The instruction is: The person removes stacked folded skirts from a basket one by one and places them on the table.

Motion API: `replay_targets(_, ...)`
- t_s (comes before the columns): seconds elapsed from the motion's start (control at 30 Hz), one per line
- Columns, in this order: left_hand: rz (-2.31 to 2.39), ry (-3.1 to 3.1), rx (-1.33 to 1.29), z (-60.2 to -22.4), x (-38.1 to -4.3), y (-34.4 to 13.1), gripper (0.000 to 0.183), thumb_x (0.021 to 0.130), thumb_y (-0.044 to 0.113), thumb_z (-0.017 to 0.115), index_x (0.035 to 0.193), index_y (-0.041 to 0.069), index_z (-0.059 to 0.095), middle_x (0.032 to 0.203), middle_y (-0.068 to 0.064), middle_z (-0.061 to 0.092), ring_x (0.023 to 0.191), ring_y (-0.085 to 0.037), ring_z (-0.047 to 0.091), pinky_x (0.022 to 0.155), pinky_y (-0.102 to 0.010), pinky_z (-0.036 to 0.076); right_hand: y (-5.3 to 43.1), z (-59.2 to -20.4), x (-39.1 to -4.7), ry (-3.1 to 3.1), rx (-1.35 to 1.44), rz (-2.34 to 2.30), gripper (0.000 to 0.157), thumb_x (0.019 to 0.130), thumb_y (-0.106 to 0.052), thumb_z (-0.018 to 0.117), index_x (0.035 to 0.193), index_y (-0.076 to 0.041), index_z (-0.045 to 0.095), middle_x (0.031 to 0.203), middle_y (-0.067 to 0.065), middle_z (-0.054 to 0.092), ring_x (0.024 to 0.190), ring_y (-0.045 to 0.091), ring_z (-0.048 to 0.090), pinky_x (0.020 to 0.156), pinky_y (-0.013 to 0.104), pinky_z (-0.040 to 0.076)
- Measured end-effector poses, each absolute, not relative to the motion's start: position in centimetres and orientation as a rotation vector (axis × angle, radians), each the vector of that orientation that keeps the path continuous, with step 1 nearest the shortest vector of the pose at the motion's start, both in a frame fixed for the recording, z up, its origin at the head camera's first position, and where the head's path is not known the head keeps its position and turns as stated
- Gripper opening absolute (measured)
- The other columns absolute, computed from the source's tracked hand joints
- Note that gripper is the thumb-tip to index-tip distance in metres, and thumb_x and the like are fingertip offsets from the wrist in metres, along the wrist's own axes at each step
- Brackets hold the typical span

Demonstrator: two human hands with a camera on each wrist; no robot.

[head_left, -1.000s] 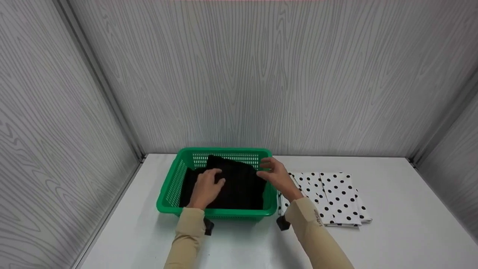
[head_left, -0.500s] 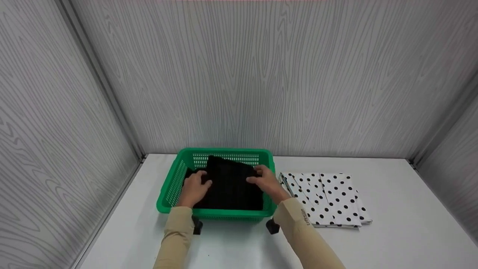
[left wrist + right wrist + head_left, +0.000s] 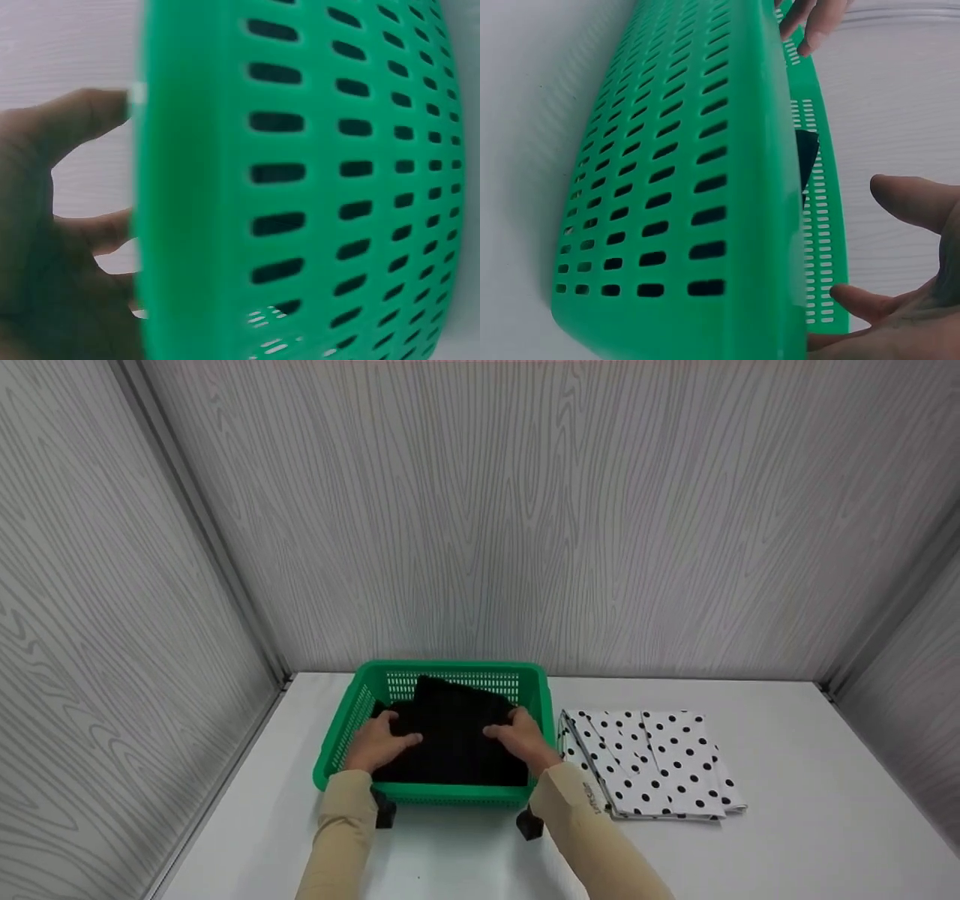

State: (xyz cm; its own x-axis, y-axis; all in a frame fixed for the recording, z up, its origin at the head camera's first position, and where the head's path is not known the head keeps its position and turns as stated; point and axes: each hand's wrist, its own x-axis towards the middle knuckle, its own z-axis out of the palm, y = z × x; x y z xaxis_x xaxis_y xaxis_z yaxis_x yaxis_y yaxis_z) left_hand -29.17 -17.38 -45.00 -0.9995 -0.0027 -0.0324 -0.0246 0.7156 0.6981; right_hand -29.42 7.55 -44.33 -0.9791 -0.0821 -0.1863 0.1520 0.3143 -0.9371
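Where the left wrist looks, the green basket (image 3: 187,180) partly hides the fingers (image 3: 105,231).

The basket (image 3: 457,793) looks plastic, smooth and softly glossy along its rim, with slots piercing its sides. The black cloth (image 3: 454,746) is matt — its weave too dark to make out. The spotted cloth (image 3: 675,769) looks smooth and matt. The table (image 3: 465,859) is smooth with a faint sheen; the back wall (image 3: 480,510) shows wood grain (seemingly printed) — and the sleeves (image 3: 341,825) are matt cloth.
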Motion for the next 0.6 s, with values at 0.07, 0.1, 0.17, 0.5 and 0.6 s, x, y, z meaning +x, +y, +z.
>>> replay_targets(0.07, 1.191, 2.866, -0.021, -45.2, -29.3, -17.6, 0.072, 0.092, 0.026, 0.071, 0.144, -0.015, 0.042, 0.143, -0.037, 0.046, 0.128, -0.051, 0.048, 0.103, -0.059, 0.042, 7.4, -44.3, -29.4, 2.370, 0.065, -1.742, 0.069, 0.097, -0.017, 0.062, 0.148, 0.015, 0.029, 0.152, 0.034, 0.034, 0.139, 0.046, 0.038, 0.112, 0.055, 0.035)
replay_targets(0.1, 1.196, 2.857, -0.022, -45.4, -29.4, -17.7, 0.073, 0.091, 0.026, 0.072, 0.144, -0.015, 0.042, 0.143, -0.037, 0.045, 0.128, -0.051, 0.047, 0.104, -0.059, 0.042, 7.4, -44.2, -29.4, 2.362, 0.070, -1.747, 0.071, 0.097, -0.017, 0.061, 0.150, 0.015, 0.026, 0.154, 0.035, 0.031, 0.140, 0.046, 0.035, 0.113, 0.055, 0.033)
replay_targets(0.17, 1.208, 2.840, -0.025, -45.7, -29.5, -17.9, 0.075, 0.091, 0.026, 0.072, 0.145, -0.015, 0.040, 0.144, -0.037, 0.044, 0.130, -0.052, 0.045, 0.105, -0.060, 0.040, 7.3, -44.4, -29.4, 2.343, 0.088, -1.758, 0.076, 0.097, -0.017, 0.061, 0.153, 0.015, 0.020, 0.157, 0.035, 0.025, 0.144, 0.046, 0.029, 0.115, 0.055, 0.029)
replay_targets(0.5, 1.258, 2.829, -0.079, -46.6, -29.9, -18.2, 0.079, 0.090, 0.027, 0.072, 0.148, -0.014, 0.036, 0.147, -0.040, 0.036, 0.133, -0.054, 0.039, 0.107, -0.062, 0.037, 6.9, -45.8, -29.8, 2.326, 0.204, -1.726, 0.087, 0.095, -0.017, 0.064, 0.155, 0.014, 0.010, 0.161, 0.034, 0.018, 0.148, 0.045, 0.021, 0.119, 0.054, 0.020)
replay_targets(0.6, 1.269, 2.816, -0.088, -46.8, -29.9, -18.2, 0.080, 0.091, 0.027, 0.071, 0.149, -0.014, 0.033, 0.147, -0.041, 0.034, 0.133, -0.055, 0.038, 0.106, -0.063, 0.037, 6.8, -46.4, -29.8, 2.307, 0.216, -1.738, 0.090, 0.094, -0.016, 0.065, 0.155, 0.015, 0.007, 0.161, 0.034, 0.014, 0.148, 0.046, 0.018, 0.120, 0.055, 0.019)
